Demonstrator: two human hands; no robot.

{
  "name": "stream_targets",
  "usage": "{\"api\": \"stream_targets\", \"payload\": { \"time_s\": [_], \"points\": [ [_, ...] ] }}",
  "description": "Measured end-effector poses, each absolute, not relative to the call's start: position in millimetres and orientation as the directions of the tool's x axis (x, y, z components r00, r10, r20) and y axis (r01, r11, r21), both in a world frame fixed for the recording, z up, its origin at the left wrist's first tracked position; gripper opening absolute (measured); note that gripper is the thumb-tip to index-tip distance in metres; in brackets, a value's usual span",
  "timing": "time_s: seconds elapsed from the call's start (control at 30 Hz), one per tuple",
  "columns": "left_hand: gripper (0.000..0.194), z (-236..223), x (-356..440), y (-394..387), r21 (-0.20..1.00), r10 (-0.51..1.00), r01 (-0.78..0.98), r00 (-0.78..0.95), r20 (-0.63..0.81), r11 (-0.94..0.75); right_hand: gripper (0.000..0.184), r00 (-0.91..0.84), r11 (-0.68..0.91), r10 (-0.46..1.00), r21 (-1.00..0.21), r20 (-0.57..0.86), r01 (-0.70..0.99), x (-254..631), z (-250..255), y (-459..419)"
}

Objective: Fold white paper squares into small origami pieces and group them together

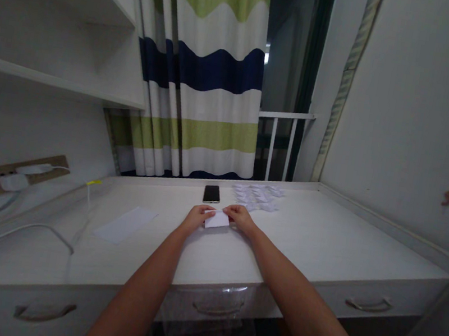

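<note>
Got a small white paper pinched btwn both hands, L hand clamped on its left end & R hand on its upper right corner, out in front of me at the desk, just nearer me than the phone; can't tell if its underside touches the desktop. It's plain, flat-faced, approx. rectangular w/ straight edges, long axis running L–R across my view, R end tipped a bit farther away, one long edge toward me.
</note>
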State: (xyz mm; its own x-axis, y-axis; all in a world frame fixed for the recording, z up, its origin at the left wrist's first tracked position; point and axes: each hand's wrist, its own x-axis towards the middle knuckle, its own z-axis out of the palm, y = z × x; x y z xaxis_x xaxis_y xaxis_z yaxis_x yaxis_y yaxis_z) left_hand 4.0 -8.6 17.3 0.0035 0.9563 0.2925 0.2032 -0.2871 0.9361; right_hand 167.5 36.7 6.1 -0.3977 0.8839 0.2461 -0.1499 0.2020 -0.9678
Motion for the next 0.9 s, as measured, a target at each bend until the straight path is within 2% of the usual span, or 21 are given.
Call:
{"api": "stream_targets", "payload": {
  "time_s": [0.4, 0.6, 0.9],
  "points": [
    [0.026, 18.2, 5.3, -10.1, 0.95, 0.966, 0.179, 0.006, 0.258, -0.255, 0.025, -0.394, 0.219, 0.878, -0.96, 0.271, -0.172, 166.9, 11.3, 32.3],
    [0.029, 21.1, 5.7, -11.3, 0.944, 0.964, 0.202, 0.005, 0.266, -0.261, 0.026, -0.416, 0.182, 0.883, -0.976, 0.217, -0.123, 167.4, 9.6, 32.0],
    [0.034, 13.4, 2.6, -5.1, 0.971, 0.979, 0.123, 0.035, 0.201, -0.204, 0.028, -0.428, 0.263, 0.86, -0.96, 0.279, -0.097, 168.1, 7.6, 37.6]
  ]
}}
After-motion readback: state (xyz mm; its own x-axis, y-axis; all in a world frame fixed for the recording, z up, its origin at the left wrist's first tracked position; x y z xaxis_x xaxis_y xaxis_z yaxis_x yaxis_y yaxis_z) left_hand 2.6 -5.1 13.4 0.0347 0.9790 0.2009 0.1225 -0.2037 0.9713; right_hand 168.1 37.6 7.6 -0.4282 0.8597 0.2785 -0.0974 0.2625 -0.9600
